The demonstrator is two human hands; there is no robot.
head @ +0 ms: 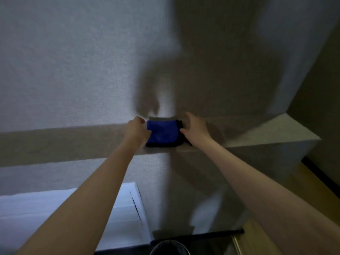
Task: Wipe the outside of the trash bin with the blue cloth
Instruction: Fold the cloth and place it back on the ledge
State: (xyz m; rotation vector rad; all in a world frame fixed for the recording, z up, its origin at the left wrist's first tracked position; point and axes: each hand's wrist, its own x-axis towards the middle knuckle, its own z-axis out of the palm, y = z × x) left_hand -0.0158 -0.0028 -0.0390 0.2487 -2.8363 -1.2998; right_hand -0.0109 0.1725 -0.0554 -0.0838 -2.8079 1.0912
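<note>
A folded blue cloth point(162, 133) with a dark edge lies on a textured wall ledge point(73, 142). My left hand point(137, 128) touches the cloth's left edge, fingers curled at it. At the cloth's right edge is my right hand point(195, 127), fingers spread and resting on its dark border. Whether either hand grips the cloth is unclear. Only the dark round rim of the trash bin point(170, 248) shows, at the bottom edge below the ledge.
A textured wall point(73, 61) rises behind the ledge, which turns a corner at the right point(287, 129). A white slatted unit point(121, 208) stands at lower left. Wooden floor point(312, 181) and a dark skirting strip lie to the right.
</note>
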